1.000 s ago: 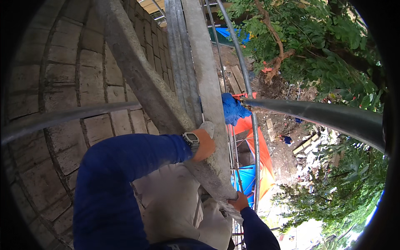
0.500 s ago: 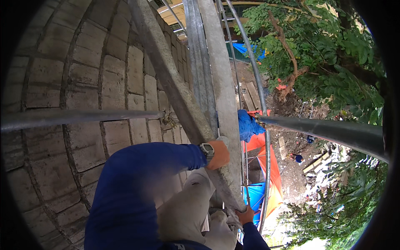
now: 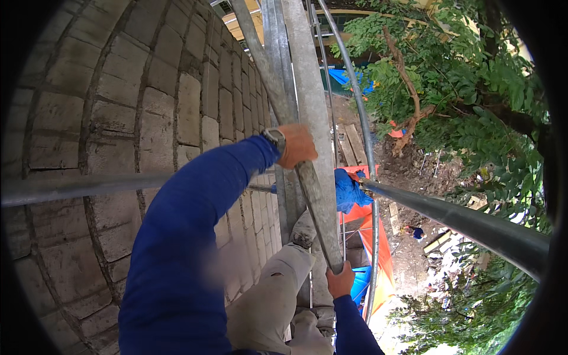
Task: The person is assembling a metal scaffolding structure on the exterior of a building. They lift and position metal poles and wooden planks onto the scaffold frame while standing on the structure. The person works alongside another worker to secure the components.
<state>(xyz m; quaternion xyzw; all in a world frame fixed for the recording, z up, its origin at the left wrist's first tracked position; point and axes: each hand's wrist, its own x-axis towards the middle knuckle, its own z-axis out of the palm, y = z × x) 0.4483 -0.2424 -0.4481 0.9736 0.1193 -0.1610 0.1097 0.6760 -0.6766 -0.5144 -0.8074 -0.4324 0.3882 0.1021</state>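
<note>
A long, narrow grey straight bar [image 3: 320, 210], stained with what looks like cement, slants from the top of the view down toward me. My left hand [image 3: 297, 145], with a watch at the wrist, is closed around its middle. Closer to me, my right hand [image 3: 341, 280] grips its near end. Whether the bar is wood or metal I cannot tell. It passes over the grey scaffold planks [image 3: 309, 71], where my legs in dusty light trousers [image 3: 273, 283] are.
A block wall [image 3: 112, 109] rises at left, with a pipe [image 3: 83, 188] running toward it. Scaffold tubes [image 3: 374, 148] line the right side, one pole [image 3: 455, 222] jutting outward. Far below lie orange sheeting [image 3: 383, 260], rubble [image 3: 452, 260] and dirt. Tree branches [image 3: 408, 77] spread at right.
The bar has swung rightward, lying more in line with the planks. My left hand has moved forward with it, and my right hand has come up and forward, now showing more fully.
</note>
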